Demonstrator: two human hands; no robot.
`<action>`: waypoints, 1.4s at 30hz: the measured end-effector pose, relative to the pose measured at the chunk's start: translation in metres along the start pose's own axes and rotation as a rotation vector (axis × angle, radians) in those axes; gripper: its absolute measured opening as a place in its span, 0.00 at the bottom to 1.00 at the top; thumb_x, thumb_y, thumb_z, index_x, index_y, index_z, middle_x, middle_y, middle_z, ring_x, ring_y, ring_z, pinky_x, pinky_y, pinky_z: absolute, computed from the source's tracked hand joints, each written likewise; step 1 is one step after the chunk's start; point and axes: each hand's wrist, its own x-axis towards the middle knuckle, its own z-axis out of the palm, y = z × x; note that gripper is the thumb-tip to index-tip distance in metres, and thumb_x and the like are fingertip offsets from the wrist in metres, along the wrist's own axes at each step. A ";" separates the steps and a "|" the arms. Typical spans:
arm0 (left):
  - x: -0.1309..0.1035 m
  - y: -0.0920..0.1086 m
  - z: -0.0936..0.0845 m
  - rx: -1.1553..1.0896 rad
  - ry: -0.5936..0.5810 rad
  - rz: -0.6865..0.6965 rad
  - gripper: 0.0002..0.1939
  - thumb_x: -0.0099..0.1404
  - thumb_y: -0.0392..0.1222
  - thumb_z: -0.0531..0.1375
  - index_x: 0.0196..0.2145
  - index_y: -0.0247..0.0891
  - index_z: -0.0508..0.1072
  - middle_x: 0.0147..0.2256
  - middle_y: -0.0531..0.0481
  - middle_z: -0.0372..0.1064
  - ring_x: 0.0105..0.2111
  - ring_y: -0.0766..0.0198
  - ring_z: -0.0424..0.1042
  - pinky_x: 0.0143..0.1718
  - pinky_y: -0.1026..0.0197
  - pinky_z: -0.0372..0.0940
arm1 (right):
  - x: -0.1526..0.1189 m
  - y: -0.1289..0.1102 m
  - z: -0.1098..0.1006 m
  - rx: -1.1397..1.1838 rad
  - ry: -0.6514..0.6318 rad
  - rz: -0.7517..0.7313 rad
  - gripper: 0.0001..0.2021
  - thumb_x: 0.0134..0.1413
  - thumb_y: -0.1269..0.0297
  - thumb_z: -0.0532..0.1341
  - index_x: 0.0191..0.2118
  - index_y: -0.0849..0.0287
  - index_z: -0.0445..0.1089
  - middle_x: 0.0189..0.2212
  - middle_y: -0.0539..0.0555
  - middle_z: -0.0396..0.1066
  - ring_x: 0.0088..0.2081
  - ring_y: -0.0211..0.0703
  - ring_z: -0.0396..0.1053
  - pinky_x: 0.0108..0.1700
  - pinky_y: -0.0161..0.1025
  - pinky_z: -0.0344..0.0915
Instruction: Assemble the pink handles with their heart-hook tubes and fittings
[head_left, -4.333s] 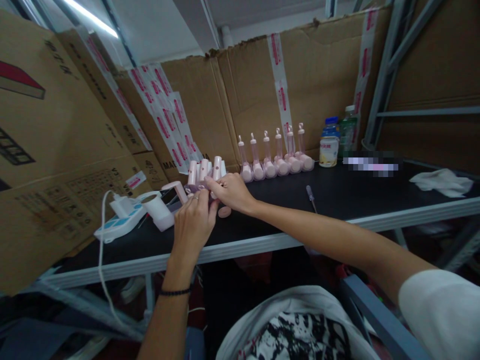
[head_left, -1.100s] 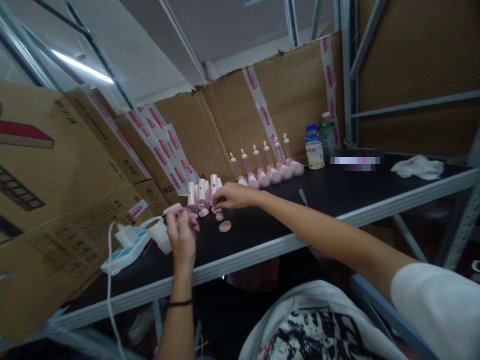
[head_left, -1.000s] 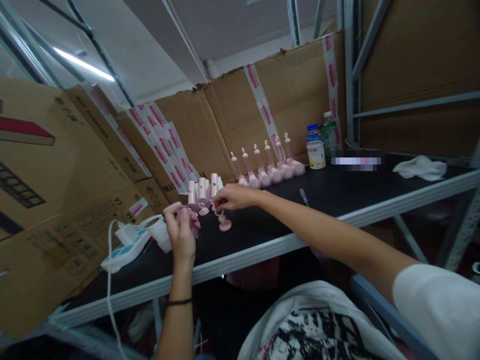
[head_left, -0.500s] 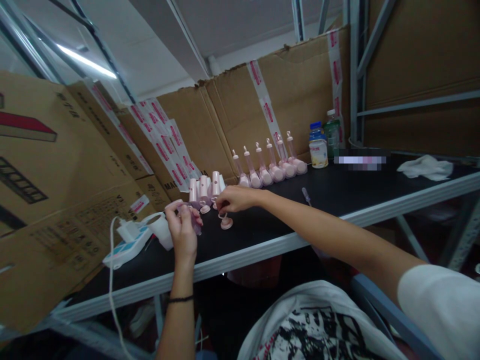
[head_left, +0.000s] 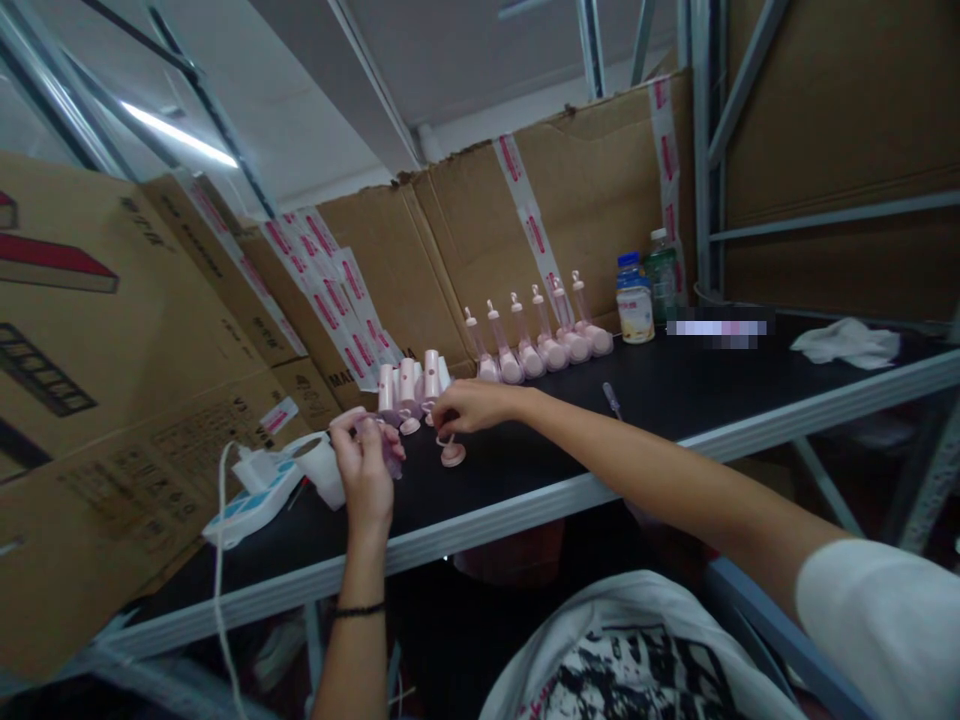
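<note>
My left hand is wrapped round a translucent pink part, over the left part of the black tabletop. My right hand is closed, its fingertips pointing down just above a pink cap with a loop on the table. What those fingertips hold, if anything, is too small to tell. Behind the hands stand pink cylinders, with another small pink cap in front of them. Several pink bottles with looped tops are lined up further right against the cardboard.
On the left lie a power strip with a white cable and a white roll. At the back right are a blue-capped bottle, a green bottle and a white cloth. A small dropper lies beyond my right forearm.
The whole view has shifted slightly, so the scene sits a little lower. Both hands keep nearly the same place and grip.
</note>
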 end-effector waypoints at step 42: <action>0.008 0.034 -0.008 -0.442 0.223 0.004 0.20 0.53 0.50 0.75 0.41 0.43 0.76 0.42 0.53 0.73 0.36 0.67 0.74 0.33 0.68 0.67 | 0.004 -0.032 0.003 0.275 0.318 -0.248 0.16 0.59 0.56 0.69 0.46 0.61 0.76 0.38 0.54 0.77 0.39 0.41 0.71 0.43 0.36 0.64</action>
